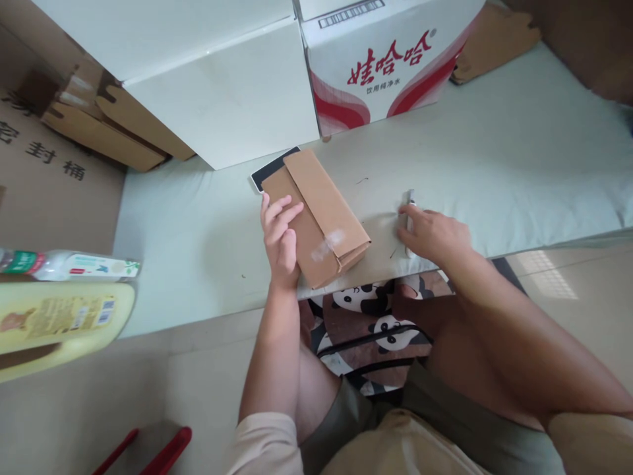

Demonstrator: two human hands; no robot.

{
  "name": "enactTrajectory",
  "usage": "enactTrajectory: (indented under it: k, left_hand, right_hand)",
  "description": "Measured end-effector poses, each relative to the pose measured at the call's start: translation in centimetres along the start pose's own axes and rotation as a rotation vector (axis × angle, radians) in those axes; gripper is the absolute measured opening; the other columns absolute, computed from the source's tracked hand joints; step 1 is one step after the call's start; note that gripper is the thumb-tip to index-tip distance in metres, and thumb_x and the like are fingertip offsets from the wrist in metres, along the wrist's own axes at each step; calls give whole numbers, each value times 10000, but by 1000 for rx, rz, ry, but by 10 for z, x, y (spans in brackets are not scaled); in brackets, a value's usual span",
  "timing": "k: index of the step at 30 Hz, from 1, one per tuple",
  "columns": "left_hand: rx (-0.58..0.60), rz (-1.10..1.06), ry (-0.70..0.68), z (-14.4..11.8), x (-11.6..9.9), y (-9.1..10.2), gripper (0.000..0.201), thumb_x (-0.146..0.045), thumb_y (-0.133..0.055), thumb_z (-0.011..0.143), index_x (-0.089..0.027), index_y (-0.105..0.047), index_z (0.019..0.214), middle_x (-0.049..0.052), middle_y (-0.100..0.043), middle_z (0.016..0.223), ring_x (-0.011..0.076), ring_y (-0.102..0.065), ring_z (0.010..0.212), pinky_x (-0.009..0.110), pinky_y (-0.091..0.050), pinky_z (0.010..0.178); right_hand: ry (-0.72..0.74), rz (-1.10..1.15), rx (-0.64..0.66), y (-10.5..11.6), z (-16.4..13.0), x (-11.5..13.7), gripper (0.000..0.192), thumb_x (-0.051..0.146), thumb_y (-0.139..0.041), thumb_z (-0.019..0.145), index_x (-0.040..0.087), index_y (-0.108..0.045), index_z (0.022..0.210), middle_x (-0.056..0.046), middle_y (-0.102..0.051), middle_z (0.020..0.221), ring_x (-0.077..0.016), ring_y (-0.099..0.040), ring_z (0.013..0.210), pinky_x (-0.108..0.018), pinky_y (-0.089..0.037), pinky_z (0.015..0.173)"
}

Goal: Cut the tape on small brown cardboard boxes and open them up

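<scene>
A small brown cardboard box (326,204) lies at a slant on the cloth-covered bench, its flap closed and a piece of clear tape near its front end. My left hand (281,234) holds the box by its left side, fingers spread against the cardboard. Under the box's far end, a dark card with a white border (270,170) pokes out. Off to the right, my right hand (435,232) has its fingers closed on a slim white tool with a grey tip, apparently a box cutter (410,227), low on the bench surface. The fingers hide part of it.
White cartons, one with red lettering (386,72), stand along the back of the pale green bench (504,158). Brown cartons (103,125) are at the left. A clear bottle (64,265) and a yellow container (64,323) sit at the left edge. Red handles (165,452) show below.
</scene>
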State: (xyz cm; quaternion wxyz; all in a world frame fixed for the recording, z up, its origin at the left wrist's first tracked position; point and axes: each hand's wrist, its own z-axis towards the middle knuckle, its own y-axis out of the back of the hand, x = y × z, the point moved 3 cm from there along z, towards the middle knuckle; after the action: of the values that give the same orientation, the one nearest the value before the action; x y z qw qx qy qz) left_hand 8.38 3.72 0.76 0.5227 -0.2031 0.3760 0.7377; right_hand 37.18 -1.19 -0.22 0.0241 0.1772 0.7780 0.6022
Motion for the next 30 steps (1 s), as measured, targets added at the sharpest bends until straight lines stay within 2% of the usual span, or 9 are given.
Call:
enactTrajectory:
  k: [4, 7, 11, 14, 17, 19, 21, 26, 30]
  left_hand:
    - [23, 50, -48, -2, 2, 1, 514, -540, -337, 1024, -253, -718, 1215, 69, -643, 1332, 281, -492, 1417, 551, -152, 1327]
    - [38, 121, -58, -2, 2, 1, 539, -540, -284, 1037, -259, -703, 1225, 54, -645, 1332, 266, -502, 1412, 549, -156, 1331]
    - [33, 118, -98, -3, -1, 0, 490, -457, -277, 1051, -267, -680, 1255, 43, -640, 1347, 243, -513, 1399, 529, -152, 1337]
    - [24, 111, -103, -5, -3, -4, 469, -423, -281, 1052, -271, -672, 1264, 41, -630, 1357, 241, -493, 1412, 516, -147, 1337]
    - [8, 128, -111, -7, -6, -9, 481, -415, -262, 1054, -263, -660, 1277, 47, -626, 1358, 246, -490, 1409, 522, -174, 1325]
    - [-19, 135, -130, -9, -8, -13, 481, -403, -257, 1054, -256, -654, 1281, 50, -632, 1345, 245, -509, 1387, 525, -207, 1314]
    - [-44, 142, -147, -9, -10, -16, 475, -394, -259, 1053, -252, -653, 1274, 53, -641, 1325, 246, -532, 1358, 533, -229, 1303]
    - [-65, 102, -186, -9, -11, -18, 446, -355, -269, 1051, -278, -643, 1281, 34, -657, 1287, 230, -549, 1323, 516, -218, 1302]
    - [-40, 149, -149, -10, -9, -18, 482, -385, -235, 1047, -256, -638, 1278, 55, -647, 1312, 247, -535, 1344, 529, -212, 1301]
  right_hand:
    - [-39, 38, 23, -1, 7, -11, 488, 392, -469, 891, 259, -624, 1334, -144, -740, 1015, -319, -669, 828, -432, -496, 668]
    - [-1, 303, -15, 2, 8, -12, 431, 291, -493, 833, 243, -679, 1219, -75, -708, 823, -257, -638, 766, -380, -475, 674]
    - [287, 1040, -99, 9, -8, 3, 350, 268, -438, 841, 217, -680, 1089, -29, -639, 729, -191, -627, 688, -336, -504, 643]
    - [546, 1305, -276, 17, -32, 17, 246, 286, -530, 888, 271, -628, 1114, 12, -608, 733, -148, -594, 621, -289, -482, 566]
    - [777, 1219, -527, 24, -59, 30, 173, 268, -649, 902, 292, -591, 1063, 64, -509, 653, -96, -454, 503, -240, -378, 470]
    - [955, 1104, -653, 27, -77, 41, 43, 287, -601, 952, 269, -568, 974, 73, -455, 599, -84, -378, 458, -237, -312, 430]
    - [1074, 949, -697, 29, -89, 53, 93, 276, -527, 985, 245, -548, 899, 58, -456, 581, -90, -387, 469, -249, -323, 450]
    - [1047, 581, -593, 28, -97, 69, 101, 170, -498, 942, 209, -584, 979, 16, -565, 656, -107, -483, 556, -262, -396, 548]
    - [1039, 384, -649, 28, -100, 69, 146, 152, -548, 912, 206, -613, 1030, 29, -587, 656, -104, -505, 567, -256, -369, 545]
